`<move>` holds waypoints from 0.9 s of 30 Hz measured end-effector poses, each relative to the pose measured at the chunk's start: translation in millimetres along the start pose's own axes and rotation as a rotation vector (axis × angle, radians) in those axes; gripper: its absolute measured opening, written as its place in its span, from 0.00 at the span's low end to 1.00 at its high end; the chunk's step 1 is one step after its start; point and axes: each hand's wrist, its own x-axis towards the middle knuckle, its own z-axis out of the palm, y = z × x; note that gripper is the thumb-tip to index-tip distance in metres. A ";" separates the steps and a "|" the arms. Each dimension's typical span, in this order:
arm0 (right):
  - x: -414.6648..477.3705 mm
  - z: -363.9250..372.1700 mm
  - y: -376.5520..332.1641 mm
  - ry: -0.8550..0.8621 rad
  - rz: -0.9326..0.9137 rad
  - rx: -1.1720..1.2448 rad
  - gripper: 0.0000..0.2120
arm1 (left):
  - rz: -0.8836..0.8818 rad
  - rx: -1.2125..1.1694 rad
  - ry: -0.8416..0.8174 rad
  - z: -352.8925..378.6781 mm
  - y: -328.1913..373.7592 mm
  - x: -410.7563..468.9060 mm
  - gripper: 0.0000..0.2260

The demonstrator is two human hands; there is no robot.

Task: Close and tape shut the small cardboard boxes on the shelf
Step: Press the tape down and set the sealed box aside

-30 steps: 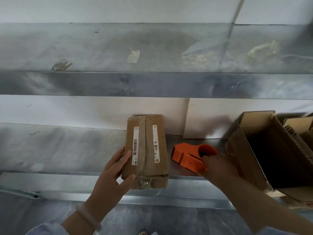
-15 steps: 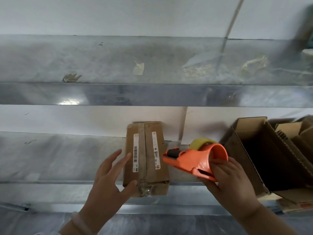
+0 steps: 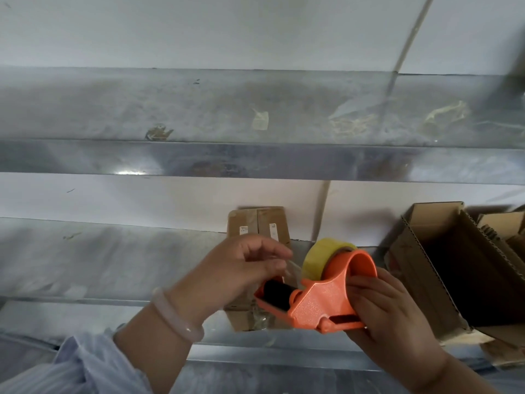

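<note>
tape prep: left hand (image 3: pixel 235 271) fingers (image 3: pixel 272 248) pinch the loose tape end (image 3: pixel 291 270) at the mouth of the orange dispenser (image 3: pixel 321 305), right hand (image 3: pixel 389 314) wrapped round its handle. small box (image 3: pixel 258 223) lies closed on the shelf (image 3: pixel 113 265) behind them. next, likely: press that end over its seam.

The left grip (image 3: pixel 241 268) sits just below the middle of the frame, back of the hand facing the camera. Its fingers are curled, and the thumb and forefinger pinch a clear tape strip (image 3: pixel 292 267). Its forearm rises from the lower left, with a pale bracelet (image 3: pixel 179 317) round the wrist and a light blue sleeve (image 3: pixel 85 365) pushed back behind it. The right grip (image 3: pixel 389 311) is just beside it, in the lower right. Its fingers (image 3: pixel 366 282) are wrapped round the handle of an orange tape dispenser (image 3: pixel 318 302). Its bare forearm runs off towards the bottom right corner.
</note>
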 end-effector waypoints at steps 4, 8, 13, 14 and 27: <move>0.9 1.3 -3.4 -0.013 -0.010 0.001 0.13 | 0.008 0.036 0.109 -4.3 -0.9 1.1 0.07; 2.4 3.6 -6.2 -0.011 -0.005 -0.026 0.13 | -0.011 -0.020 0.111 -8.4 6.3 -1.4 0.06; 4.7 5.5 -4.0 0.036 0.024 -0.066 0.13 | -0.125 -0.148 0.130 -5.1 11.0 -6.3 0.06; 6.4 5.1 -3.9 0.048 0.018 -0.074 0.13 | -0.146 -0.157 0.143 -4.7 11.0 -6.7 0.07; 17.9 4.6 -1.8 0.163 -0.045 -0.161 0.09 | -0.154 -0.121 0.082 -6.3 26.5 -17.7 0.08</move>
